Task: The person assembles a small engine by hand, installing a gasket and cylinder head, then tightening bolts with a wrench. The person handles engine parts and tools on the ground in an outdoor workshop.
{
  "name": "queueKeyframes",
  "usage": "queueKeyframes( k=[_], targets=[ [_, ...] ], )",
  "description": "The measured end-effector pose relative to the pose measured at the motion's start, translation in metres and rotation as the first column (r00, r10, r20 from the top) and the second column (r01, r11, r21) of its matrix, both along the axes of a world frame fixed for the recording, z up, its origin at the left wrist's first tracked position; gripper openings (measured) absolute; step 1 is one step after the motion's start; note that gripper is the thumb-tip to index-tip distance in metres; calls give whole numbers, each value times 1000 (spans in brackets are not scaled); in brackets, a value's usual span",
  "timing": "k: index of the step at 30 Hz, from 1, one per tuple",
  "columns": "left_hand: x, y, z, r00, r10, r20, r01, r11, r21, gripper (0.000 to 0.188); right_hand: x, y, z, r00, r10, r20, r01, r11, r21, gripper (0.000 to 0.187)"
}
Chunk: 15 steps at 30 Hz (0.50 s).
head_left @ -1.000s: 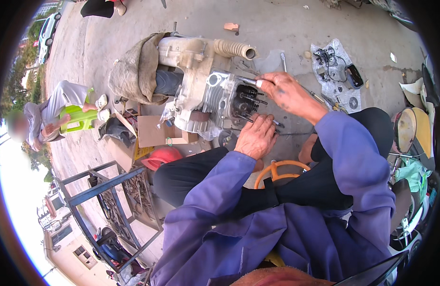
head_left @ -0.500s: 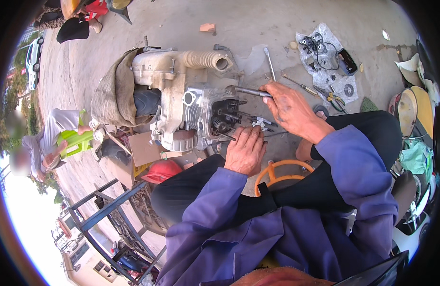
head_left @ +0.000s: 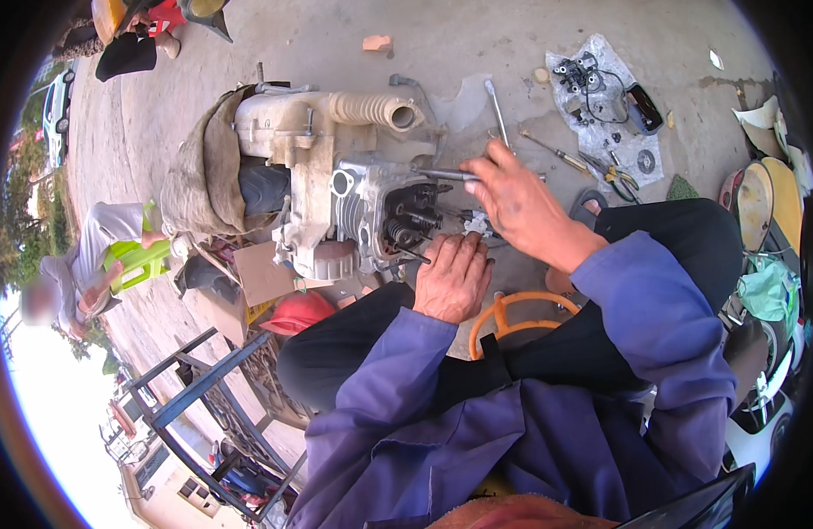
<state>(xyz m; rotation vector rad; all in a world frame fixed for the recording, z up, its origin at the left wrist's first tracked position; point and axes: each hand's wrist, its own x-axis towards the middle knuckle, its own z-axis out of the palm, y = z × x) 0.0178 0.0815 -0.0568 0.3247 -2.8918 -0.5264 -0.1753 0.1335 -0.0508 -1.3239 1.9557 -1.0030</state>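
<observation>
A grimy engine [head_left: 305,141] lies in front of me, its finned cylinder head [head_left: 358,212] turned to the right with dark valve springs [head_left: 411,225] exposed. My left hand [head_left: 453,278] is closed, knuckles up, beside the lower springs. A thin dark rod [head_left: 413,255] runs from its fingers into the head's opening. My right hand [head_left: 519,198] grips a steel rod-shaped tool [head_left: 446,175] between thumb and fingers, held nearly level. The tool's far end meets the upper edge of the head; whether it sits on a fastener is too small to tell.
A long metal wrench [head_left: 497,113], a screwdriver [head_left: 556,152] and pliers [head_left: 619,181] lie on the ground beyond my right hand. Small parts rest on a clear plastic sheet [head_left: 600,70]. An orange ring frame [head_left: 512,309] stands between my legs; a blue metal frame [head_left: 204,388] is at left.
My right hand has shifted slightly left along with the tool, and its upper fingers have lifted and turned. My left hand keeps its place. The whole view has shifted a little.
</observation>
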Motion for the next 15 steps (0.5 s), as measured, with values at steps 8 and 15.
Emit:
queueKeyframes(
  k=[8,15],
  targets=[
    [-6,-3,3,999,-39,-14,40,999,35,35,4,3,-5,978,-36,207,50,997,-65,28],
    [-12,-1,4,997,39,-73,-40,999,-25,37,2,-3,6,981,-10,194,-27,982,188,24]
  ],
)
